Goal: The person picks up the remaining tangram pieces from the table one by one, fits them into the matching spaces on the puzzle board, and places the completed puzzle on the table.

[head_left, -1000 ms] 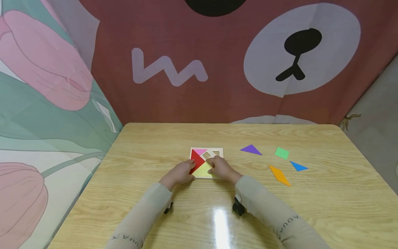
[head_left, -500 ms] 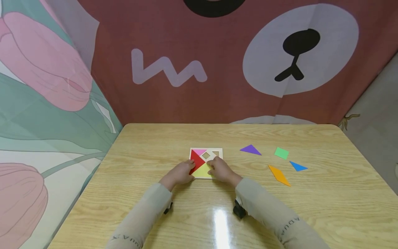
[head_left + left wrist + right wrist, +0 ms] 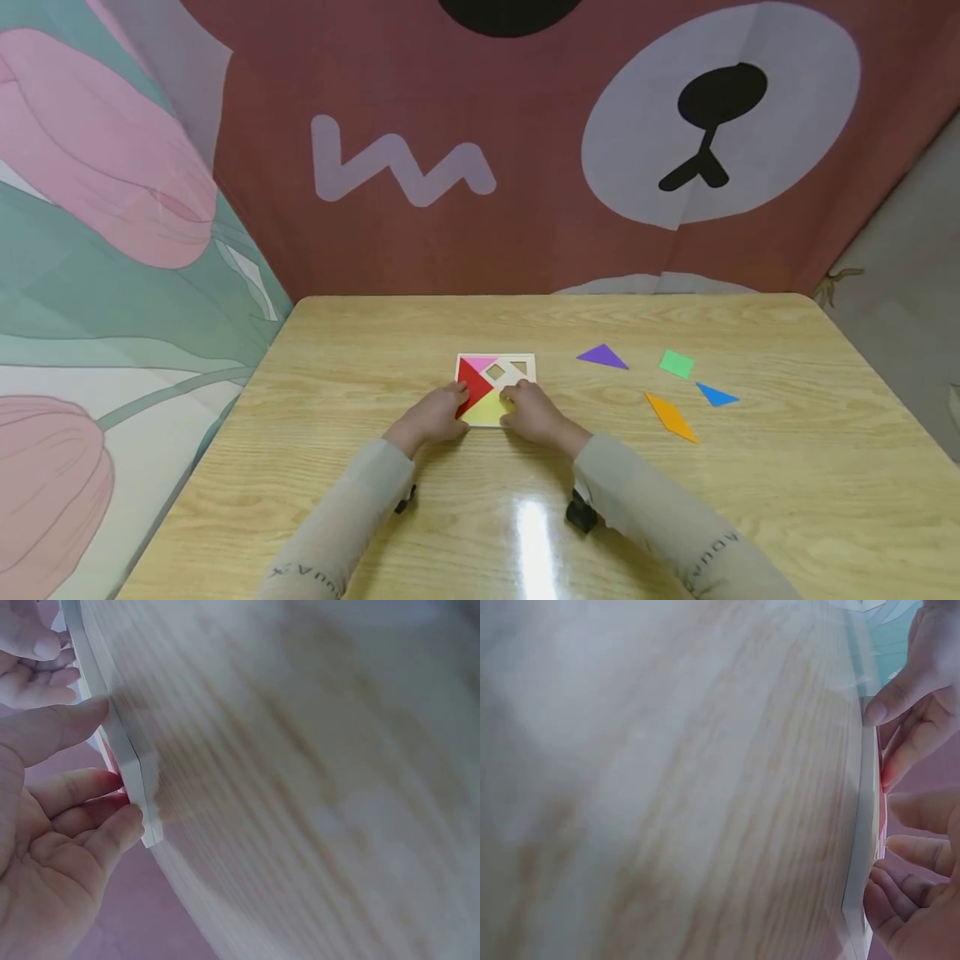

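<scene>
A white tangram tray lies on the table, with a red triangle, a yellow triangle and a pink piece in it. My left hand grips the tray's left near corner, its thumb at the near edge and fingertips on the red triangle. My right hand pinches the yellow triangle's right end, which it hides along with the tray's right near corner. Cut-outs show bare wood at the tray's far right. In the right wrist view, fingertips of the right hand touch the tray edge.
Loose on the table to the right lie a purple triangle, a green square, a blue triangle and an orange parallelogram. A printed cloth hangs behind the table's far edge.
The right hand's fingers have shifted slightly over the yellow triangle. My left hand keeps its grip on the tray. The loose pieces have not moved on the table.
</scene>
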Tool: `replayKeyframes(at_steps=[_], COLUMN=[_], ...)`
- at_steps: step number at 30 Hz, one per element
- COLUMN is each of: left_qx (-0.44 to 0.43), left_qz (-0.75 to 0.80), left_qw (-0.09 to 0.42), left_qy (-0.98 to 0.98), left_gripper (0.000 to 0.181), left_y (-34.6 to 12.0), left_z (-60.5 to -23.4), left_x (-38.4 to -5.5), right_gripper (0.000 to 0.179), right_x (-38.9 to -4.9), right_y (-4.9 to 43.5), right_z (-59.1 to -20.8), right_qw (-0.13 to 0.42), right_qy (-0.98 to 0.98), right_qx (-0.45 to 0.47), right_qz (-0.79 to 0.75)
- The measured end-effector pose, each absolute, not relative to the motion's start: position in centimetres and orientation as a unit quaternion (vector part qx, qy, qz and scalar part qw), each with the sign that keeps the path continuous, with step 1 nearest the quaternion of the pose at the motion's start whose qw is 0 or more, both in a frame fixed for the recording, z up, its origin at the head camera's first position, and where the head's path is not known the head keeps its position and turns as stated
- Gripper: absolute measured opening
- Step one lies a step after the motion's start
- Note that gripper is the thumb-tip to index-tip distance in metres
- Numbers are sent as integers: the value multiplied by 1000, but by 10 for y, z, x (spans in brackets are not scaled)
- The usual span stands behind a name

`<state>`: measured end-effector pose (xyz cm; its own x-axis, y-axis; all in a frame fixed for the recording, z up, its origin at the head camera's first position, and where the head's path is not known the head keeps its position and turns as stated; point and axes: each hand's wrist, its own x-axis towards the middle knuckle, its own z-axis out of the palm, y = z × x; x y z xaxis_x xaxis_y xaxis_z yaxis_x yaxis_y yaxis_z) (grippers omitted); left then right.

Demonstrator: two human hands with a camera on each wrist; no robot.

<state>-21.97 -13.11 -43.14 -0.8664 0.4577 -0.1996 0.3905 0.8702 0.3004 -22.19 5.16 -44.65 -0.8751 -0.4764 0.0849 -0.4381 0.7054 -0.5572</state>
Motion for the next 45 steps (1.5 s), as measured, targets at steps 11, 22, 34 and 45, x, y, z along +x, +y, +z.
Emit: replayKeyframes(at_steps=[11, 22, 34, 45], left_qx=[205, 216, 210, 219], left_qz=[126, 129, 129, 125], left_qw=[150, 144, 144, 144], left_qy=[959, 957, 958, 957], left_gripper=[55, 55, 55, 55], left_y=[-131, -133, -130, -132], left_z=[-429, -432, -429, -428], left_x=[-220, -219, -220, -218], right_gripper=[29, 30, 32, 31], right_x=[-213, -208, -205, -204], right_y=[67, 92, 120, 144], right_z=[-439, -434, -430, -432], right_qw=[38, 49, 52, 48], right_qy=[911, 912, 928, 930], right_qx=[-221, -210, -177, -164], right_qz=[-346, -349, -324, -325])
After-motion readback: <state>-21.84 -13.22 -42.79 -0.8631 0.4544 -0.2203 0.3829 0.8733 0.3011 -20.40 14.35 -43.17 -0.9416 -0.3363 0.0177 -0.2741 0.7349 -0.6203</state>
